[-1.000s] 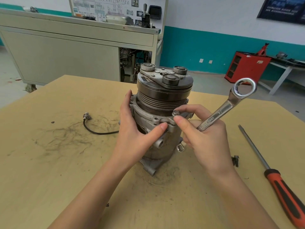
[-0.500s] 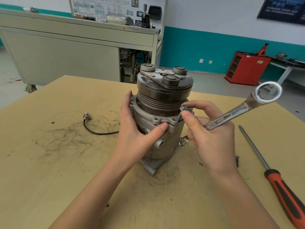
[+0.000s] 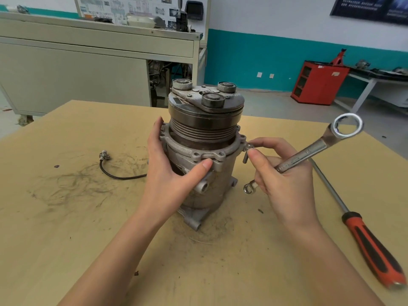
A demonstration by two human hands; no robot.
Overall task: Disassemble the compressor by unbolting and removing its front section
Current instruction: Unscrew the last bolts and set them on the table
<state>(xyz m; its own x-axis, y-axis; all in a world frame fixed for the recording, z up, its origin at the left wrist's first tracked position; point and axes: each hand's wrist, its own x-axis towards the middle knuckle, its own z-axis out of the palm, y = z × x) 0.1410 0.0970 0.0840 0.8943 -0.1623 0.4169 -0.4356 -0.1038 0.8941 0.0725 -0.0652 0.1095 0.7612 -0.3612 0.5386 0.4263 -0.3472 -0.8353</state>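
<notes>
**Bolt pinched beside flange; compressor steadied by hand**

The compressor (image 3: 223, 184) stands upright near the middle of the table (image 3: 66, 217), pulley (image 3: 205, 122) uppermost and mounting lugs on the tabletop.

Left hand (image 3: 167, 180): wrapped round the left side of the housing. The fingers curl behind the flange (image 3: 209, 154). The thumb (image 3: 203, 166) presses on the front of the housing just under the flange rim.

Right hand (image 3: 287, 184): the thumb and forefinger are closed together on a bolt (image 3: 246, 154). The bolt hangs head up, shank down, just beside the right edge of the flange and outside it. Whether it touches the flange cannot be told. The other fingers are folded round the shank of a wrench (image 3: 309, 152). The large ring end points up and to the right, clear of the compressor. The small ring end sticks out below the palm, close to the housing.

A screwdriver (image 3: 373, 248) with an orange and black handle lies on the table right of the right hand, blade pointing away. A short black cable (image 3: 114, 175) with a connector lies on the table left of the compressor.
</notes>
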